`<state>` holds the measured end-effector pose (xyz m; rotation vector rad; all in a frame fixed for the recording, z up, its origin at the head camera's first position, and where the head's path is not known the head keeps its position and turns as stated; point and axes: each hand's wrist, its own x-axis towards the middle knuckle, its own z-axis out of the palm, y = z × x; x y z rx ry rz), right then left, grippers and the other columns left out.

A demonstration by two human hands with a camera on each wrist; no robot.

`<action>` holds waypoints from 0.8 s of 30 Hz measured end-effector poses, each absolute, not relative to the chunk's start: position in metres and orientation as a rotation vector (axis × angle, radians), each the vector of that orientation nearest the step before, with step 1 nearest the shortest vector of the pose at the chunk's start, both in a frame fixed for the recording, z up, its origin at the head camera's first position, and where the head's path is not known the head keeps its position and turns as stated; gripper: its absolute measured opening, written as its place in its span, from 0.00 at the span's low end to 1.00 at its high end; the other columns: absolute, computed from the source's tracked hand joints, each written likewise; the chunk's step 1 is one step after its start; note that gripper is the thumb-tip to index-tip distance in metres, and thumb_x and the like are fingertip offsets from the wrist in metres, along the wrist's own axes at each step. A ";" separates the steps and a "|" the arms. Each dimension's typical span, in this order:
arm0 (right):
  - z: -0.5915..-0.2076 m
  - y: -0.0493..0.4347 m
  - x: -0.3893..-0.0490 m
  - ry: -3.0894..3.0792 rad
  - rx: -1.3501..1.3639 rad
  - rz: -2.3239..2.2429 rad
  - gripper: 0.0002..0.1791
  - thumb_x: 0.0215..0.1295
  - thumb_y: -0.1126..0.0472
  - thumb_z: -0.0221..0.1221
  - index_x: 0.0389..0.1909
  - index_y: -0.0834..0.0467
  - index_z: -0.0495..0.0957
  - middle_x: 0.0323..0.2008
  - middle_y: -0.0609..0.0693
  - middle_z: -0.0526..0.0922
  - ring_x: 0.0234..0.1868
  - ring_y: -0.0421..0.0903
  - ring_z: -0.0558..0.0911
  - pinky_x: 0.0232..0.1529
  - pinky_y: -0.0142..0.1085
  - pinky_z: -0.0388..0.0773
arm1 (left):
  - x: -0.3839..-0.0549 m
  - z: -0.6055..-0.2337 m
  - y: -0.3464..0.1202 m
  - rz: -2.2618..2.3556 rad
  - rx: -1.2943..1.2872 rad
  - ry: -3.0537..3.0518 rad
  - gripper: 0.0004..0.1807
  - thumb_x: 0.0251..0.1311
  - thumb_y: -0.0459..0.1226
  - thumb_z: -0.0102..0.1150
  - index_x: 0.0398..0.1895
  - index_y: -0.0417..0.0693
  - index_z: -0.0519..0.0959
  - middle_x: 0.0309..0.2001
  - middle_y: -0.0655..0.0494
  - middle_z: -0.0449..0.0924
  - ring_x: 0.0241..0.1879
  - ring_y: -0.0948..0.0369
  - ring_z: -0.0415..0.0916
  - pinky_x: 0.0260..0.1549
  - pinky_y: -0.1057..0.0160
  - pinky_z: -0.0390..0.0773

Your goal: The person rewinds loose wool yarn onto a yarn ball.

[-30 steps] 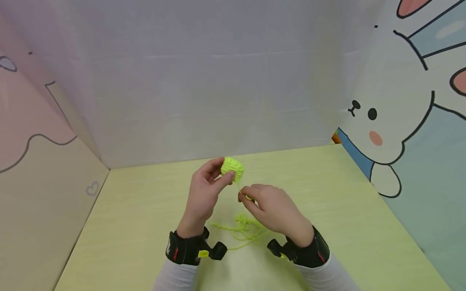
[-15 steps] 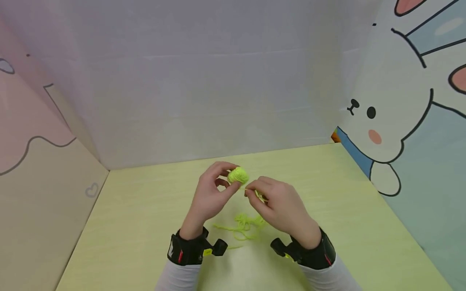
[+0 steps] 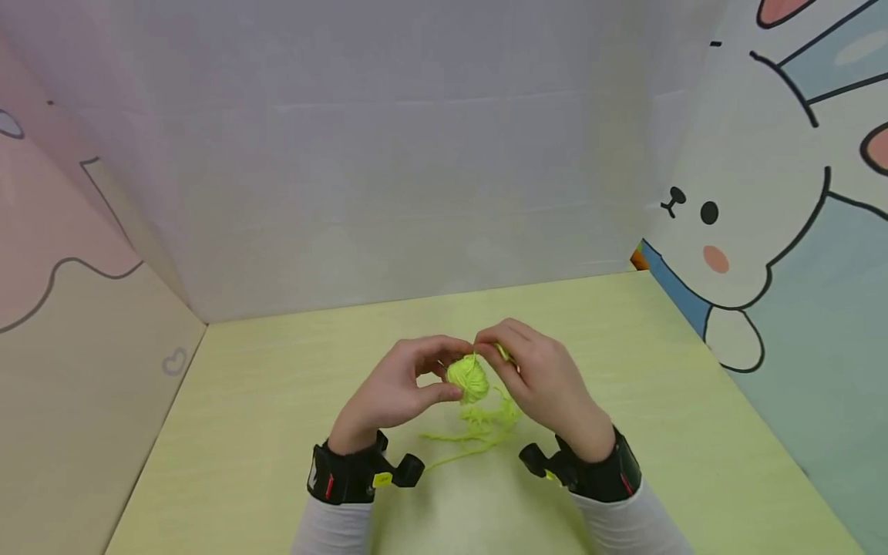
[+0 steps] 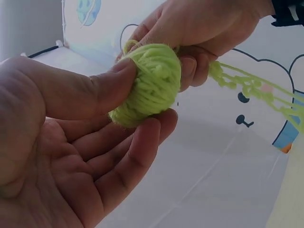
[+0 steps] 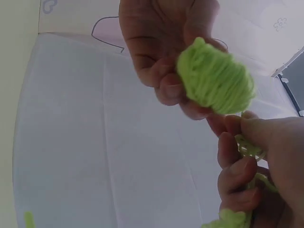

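Note:
A small ball of neon yellow-green yarn point(image 3: 468, 378) is held above the table between the thumb and fingers of my left hand point(image 3: 398, 381). Wound strands cover its surface in the left wrist view, where the thumb presses one side and the fingertips lie under it. My right hand point(image 3: 537, 374) is close on the ball's right, pinching the yarn strand point(image 5: 249, 147) between thumb and index finger at the ball's upper edge. More loops pass through the right hand's curled fingers, and a bundle of strands point(image 4: 251, 88) trails away from it.
Loose yarn point(image 3: 486, 420) lies tangled on the pale yellow table point(image 3: 277, 401) below the hands, one tail running toward the left wrist. A white back wall point(image 3: 416, 154) and printed side panels point(image 3: 798, 324) enclose the table.
The left hand has tilted and come nearer with the ball, which moved down and to the right. The right hand rose from below the ball to its upper right side, still pinching the strand.

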<state>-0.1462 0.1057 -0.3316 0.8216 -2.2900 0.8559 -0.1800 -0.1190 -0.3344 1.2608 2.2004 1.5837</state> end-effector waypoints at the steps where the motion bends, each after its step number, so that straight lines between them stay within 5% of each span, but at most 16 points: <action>1: -0.332 0.105 -0.147 -2.286 0.827 0.854 0.16 0.77 0.48 0.51 0.41 0.54 0.81 0.36 0.44 0.80 0.23 0.37 0.69 0.20 0.34 0.73 | -0.179 -0.333 -0.120 1.596 1.247 2.167 0.33 0.55 0.28 0.70 0.65 0.46 0.72 0.50 0.50 0.81 0.46 0.58 0.77 0.43 0.55 0.83; 5: -0.337 0.100 -0.151 -2.301 0.845 0.851 0.15 0.76 0.48 0.51 0.41 0.54 0.80 0.36 0.44 0.80 0.25 0.38 0.69 0.21 0.34 0.73 | -0.177 -0.331 -0.123 1.683 1.199 2.040 0.39 0.56 0.27 0.68 0.71 0.52 0.65 0.47 0.51 0.80 0.43 0.56 0.79 0.44 0.55 0.82; 10: -0.345 0.094 -0.155 -2.386 0.855 0.834 0.05 0.69 0.61 0.60 0.44 0.54 0.79 0.38 0.45 0.80 0.29 0.38 0.72 0.26 0.36 0.77 | -0.178 -0.333 -0.127 1.999 1.206 1.911 0.28 0.61 0.31 0.66 0.64 0.39 0.71 0.50 0.44 0.79 0.44 0.49 0.78 0.44 0.60 0.83; 14: -0.350 0.087 -0.155 -2.515 0.887 0.789 0.05 0.74 0.57 0.56 0.41 0.51 0.80 0.38 0.42 0.79 0.30 0.36 0.73 0.29 0.35 0.78 | -0.179 -0.333 -0.128 2.347 1.012 1.870 0.28 0.62 0.36 0.66 0.63 0.33 0.71 0.52 0.45 0.77 0.50 0.48 0.77 0.47 0.64 0.82; 24: -0.359 0.087 -0.152 -2.909 0.949 0.701 0.10 0.74 0.57 0.52 0.34 0.47 0.81 0.36 0.40 0.78 0.37 0.40 0.76 0.39 0.38 0.79 | -0.183 -0.333 -0.129 2.742 0.692 1.990 0.26 0.62 0.25 0.62 0.64 0.35 0.69 0.57 0.37 0.72 0.57 0.46 0.72 0.53 0.63 0.78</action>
